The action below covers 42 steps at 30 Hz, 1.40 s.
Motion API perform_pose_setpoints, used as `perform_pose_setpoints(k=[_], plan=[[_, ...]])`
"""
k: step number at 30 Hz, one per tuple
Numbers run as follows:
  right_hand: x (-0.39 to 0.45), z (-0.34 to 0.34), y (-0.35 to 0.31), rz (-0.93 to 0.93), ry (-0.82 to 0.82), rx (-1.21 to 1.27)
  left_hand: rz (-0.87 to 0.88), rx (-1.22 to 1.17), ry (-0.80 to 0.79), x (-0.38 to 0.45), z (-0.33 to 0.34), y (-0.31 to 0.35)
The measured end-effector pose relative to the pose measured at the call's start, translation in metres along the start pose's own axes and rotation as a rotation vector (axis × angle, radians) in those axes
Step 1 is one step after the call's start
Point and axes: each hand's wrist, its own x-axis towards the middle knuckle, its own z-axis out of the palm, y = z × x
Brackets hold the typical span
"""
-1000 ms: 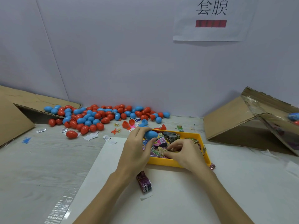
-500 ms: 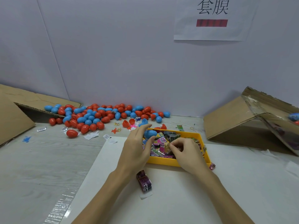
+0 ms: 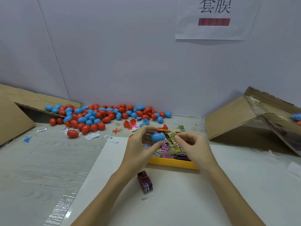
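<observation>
The white paper sign (image 3: 213, 32) taped to the wall ahead of me reads "套膜" in black characters, with a plain red bar (image 3: 214, 22) printed beneath them. The gold packet (image 3: 172, 135) pinched in my right hand (image 3: 195, 147) and the purple bundle (image 3: 145, 181) carry print too small to read.

The left hand (image 3: 138, 149) and right hand (image 3: 193, 147) are bare, with slender fingers and smooth, rounded knuckles. Just behind the grip each hand tapers to a narrow wrist. Farther back from the grip, the left forearm (image 3: 104, 196) and right forearm (image 3: 228, 193) are bare too, slim and smooth, widening gradually until the bottom edge cuts them off. The nails are too small to make out.
</observation>
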Motion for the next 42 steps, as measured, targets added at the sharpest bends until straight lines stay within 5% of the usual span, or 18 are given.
perform_pose_setpoints(k=[25,42], plan=[[-0.012,0.009,-0.01,0.025,-0.123,0.202,-0.049,-0.152,-0.015,-0.001,0.002,0.003],[-0.017,0.014,-0.016,-0.033,-0.054,0.276,0.007,-0.279,-0.036,0.0,0.0,0.007]])
